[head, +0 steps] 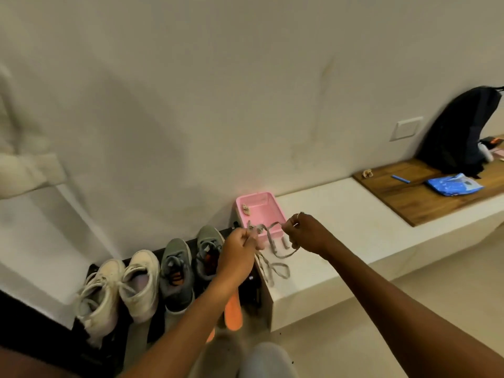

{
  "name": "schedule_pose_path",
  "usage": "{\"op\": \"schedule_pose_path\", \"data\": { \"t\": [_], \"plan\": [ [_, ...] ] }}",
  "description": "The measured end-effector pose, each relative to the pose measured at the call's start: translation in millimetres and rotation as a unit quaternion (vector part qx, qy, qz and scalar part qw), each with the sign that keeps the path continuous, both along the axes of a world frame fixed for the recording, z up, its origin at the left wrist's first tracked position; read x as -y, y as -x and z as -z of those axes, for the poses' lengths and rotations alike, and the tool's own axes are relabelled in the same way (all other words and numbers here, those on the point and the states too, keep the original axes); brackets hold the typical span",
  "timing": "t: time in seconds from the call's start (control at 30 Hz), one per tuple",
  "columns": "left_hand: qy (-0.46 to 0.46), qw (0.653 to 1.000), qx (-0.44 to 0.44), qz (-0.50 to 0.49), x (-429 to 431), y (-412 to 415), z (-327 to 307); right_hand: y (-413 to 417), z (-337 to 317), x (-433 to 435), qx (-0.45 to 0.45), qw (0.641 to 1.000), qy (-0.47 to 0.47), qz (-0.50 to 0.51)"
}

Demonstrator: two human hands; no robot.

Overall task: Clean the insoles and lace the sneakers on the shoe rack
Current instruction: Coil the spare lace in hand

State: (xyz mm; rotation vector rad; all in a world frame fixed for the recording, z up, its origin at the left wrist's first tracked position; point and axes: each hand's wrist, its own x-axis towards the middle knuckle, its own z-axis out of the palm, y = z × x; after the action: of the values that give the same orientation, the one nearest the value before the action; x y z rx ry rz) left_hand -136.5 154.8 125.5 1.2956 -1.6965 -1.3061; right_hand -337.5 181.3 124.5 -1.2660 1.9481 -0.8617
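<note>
Shoelace [272, 242], grey and flat, strung between both hands above the near corner of the white ledge [341, 227]. Pinched at one end in the left hand [240, 249], fingers curled tight round it, just right of the grey sneakers [177, 271]. Pinched further along in the right hand [302, 233] (ring [300, 214] on one finger), fingers curled the same way, just in front of the pink tub [259, 205]. Sags between the two grips, then drops below the left hand in loose loops onto the ledge top.

Grey sneakers side by side on the black shoe rack [109, 350], toes to the wall, orange showing inside. White sneakers [117, 290] just left of them, laces in. Orange insole [233, 312] under the left forearm at the right end of the rack, partly hidden.

Further right along the ledge, well apart from the hands: wooden board [409, 197] with a blue packet [454, 184] lying flat and a dark backpack [458, 132] leaning on the wall. White print on the packet, too blurred to read. Dark mark along the side of the right-hand white sneaker, not legible either.
</note>
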Motion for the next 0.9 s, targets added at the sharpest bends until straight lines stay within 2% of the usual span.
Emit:
{"op": "schedule_pose_path", "data": {
  "t": [0.13, 0.23, 0.3, 0.37, 0.43, 0.5, 0.73, 0.9],
  "plan": [
    [0.070, 0.996, -0.051, -0.010, -15.2, -25.6, -70.6, -25.8, -48.6, -13.5, -0.034, 0.999, 0.021, -0.011],
    [0.094, 0.993, -0.064, 0.004, -22.1, -45.3, -109.6, -45.7, -83.8, -22.7, 0.000, 0.997, 0.067, -0.025],
    [0.117, 0.993, -0.001, 0.006, -26.7, -60.3, -128.1, -58.7, -107.0, -28.8, 0.040, 0.995, 0.092, -0.027],
    [0.120, 0.987, 0.103, 0.016, -31.1, -75.7, -139.0, -70.5, -128.1, -32.2, 0.074, 0.991, 0.108, -0.031],
    [0.094, 0.978, 0.183, 0.045, -39.2, -91.5, -143.5, -84.9, -147.7, -37.6, 0.074, 0.989, 0.116, -0.049],
    [0.107, 0.968, 0.218, 0.062, -48.7, -100.4, -144.7, -101.4, -163.3, -41.9, 0.066, 0.988, 0.115, -0.079],
    [0.191, 0.968, 0.132, 0.097, -59.4, -108.3, -170.9, -154.7, -178.0, -45.2, -0.002, 0.980, 0.098, -0.171],
    [0.151, 0.981, 0.118, 0.021, -55.0, -124.3, -181.3, -160.8, -190.8, -46.8, -0.012, 0.981, 0.118, -0.153]
  ]
}}
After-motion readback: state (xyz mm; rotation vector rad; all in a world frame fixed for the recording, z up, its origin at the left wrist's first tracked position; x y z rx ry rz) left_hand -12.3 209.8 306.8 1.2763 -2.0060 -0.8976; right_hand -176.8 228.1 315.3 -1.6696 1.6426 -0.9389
